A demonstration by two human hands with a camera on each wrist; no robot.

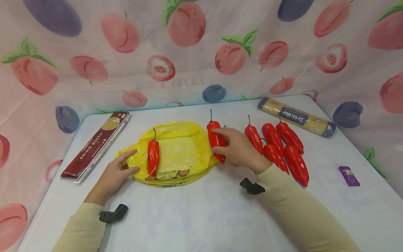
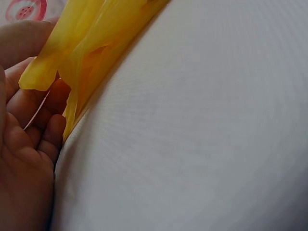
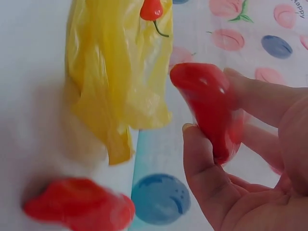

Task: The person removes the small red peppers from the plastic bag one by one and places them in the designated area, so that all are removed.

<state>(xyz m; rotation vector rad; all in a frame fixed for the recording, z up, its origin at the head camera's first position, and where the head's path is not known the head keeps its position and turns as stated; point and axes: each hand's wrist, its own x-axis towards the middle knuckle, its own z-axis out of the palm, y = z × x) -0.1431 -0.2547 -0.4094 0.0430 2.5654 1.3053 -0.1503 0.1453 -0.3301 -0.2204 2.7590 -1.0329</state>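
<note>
A yellow plastic bag lies spread on the table, with one red pepper on its left part. At the bag's left end my left hand holds the edge; in the left wrist view the yellow film passes between the fingers. My right hand grips another red pepper by its sides, stem pointing away, over the bag's right edge. From the right wrist, this pepper shows between thumb and fingers. Several more red peppers lie in a group right of that hand.
A dark red spaghetti pack lies at the left of the white table. Toward the back right is a spaghetti pack with a dark blue label. A small purple packet lies at the right. Fruit-print cloth hangs behind.
</note>
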